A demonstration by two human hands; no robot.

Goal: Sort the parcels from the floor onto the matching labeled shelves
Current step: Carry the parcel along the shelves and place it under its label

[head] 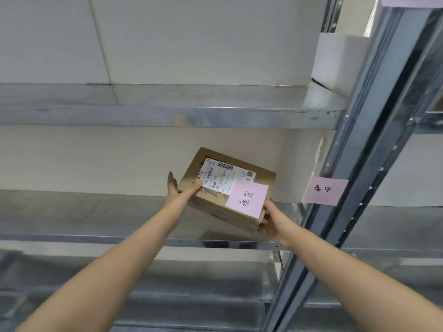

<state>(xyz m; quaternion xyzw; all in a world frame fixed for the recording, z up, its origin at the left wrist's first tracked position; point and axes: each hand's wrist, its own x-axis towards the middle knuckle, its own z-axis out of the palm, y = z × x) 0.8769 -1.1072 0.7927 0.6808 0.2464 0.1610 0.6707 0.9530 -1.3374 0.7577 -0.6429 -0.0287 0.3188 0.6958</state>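
Note:
A small brown cardboard parcel (261, 174) with a white shipping label and a pink handwritten note on top is held between both hands over the middle metal shelf (72, 212). My left hand (178, 191) grips its left edge, thumb on the top face. Its near right corner rests in my right hand (273, 222). The parcel is tilted, its far end raised; whether it touches the shelf cannot be told. A pink label note (326, 190) with handwritten characters hangs on the shelf's right upright (374, 149).
Large white boxes (191, 39) fill the shelf above, with a smaller white box (340, 61) at its right end. Another pink note (412, 1) sticks out at the top right. A lower metal shelf (167, 271) lies beneath my arms. A neighbouring rack stands right of the upright.

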